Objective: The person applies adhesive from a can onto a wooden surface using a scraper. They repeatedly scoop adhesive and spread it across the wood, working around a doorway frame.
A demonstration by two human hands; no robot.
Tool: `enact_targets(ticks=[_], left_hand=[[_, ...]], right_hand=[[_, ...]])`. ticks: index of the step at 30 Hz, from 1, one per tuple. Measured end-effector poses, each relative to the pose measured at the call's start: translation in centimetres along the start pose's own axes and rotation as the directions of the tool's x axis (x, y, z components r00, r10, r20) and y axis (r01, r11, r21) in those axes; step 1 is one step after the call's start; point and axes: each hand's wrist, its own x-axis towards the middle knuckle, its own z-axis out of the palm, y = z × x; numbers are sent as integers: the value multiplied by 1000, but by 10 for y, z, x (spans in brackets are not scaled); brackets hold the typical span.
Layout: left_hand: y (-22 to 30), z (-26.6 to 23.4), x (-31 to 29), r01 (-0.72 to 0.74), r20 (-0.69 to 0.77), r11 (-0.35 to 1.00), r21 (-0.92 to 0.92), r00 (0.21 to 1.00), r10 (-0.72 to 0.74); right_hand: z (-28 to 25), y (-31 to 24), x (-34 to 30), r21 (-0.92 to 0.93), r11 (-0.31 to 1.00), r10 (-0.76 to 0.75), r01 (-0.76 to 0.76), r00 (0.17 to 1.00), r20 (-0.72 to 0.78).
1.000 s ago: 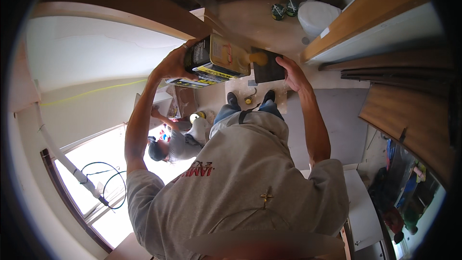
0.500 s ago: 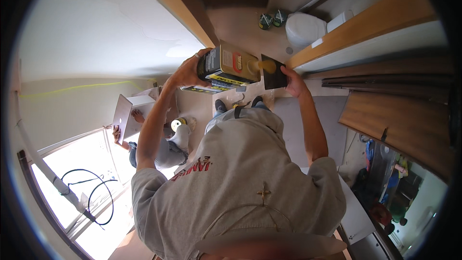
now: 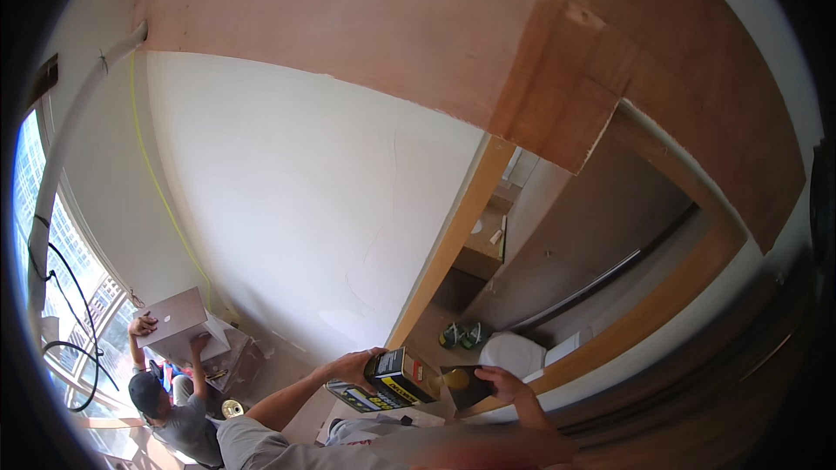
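My left hand point(image 3: 353, 369) grips a rectangular metal can point(image 3: 407, 390) with black and yellow sides. The can is tipped over, its top toward the right. Thick amber paste point(image 3: 455, 379) shows between the can's top and a thin, dark, flat square point(image 3: 472, 393), and some lies on the square. Whether paste is still flowing I cannot tell. My right hand point(image 3: 503, 383) pinches the square by its right edge, just beside the can.
At the left, a crouching person in a cap point(image 3: 150, 393) handles a brown-and-white box-like panel piece point(image 3: 178, 326). Beyond a wooden door frame point(image 3: 453, 239) stand a toilet point(image 3: 512, 355) and dark containers point(image 3: 461, 335). A bare wood panel point(image 3: 348, 26) spans the top; a pipe point(image 3: 57, 148) runs by the window.
The view has tilted upward, so my hands appear lower and the wall and wood panel show. The can and the dark square remain in my hands, close together.
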Motion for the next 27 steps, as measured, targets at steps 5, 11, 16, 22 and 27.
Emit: enact_targets(ticks=[5,11,16,22,27], left_hand=[[-31,-2,-20,40,-9,999,-13,999,-40],[-48,3,-17,-46,-60,999,6,997,46],[-74,22,-6,-83,-120,996,30,989,86],[-94,36,15,-65,-92,996,-69,994,58],[-86,36,24,-162,-96,985,-66,983,156]], right_hand=[[166,-220,-126,-707,453,-664,543,735,139],[405,-408,-224,-815,-521,-853,255,-163,495],[539,-482,-171,-276,-561,-29,-781,-314,949],[568,-517,-60,-379,-418,-202,-825,-322,925],[557,-483,-14,-315,-507,-235,-802,-223,946]])
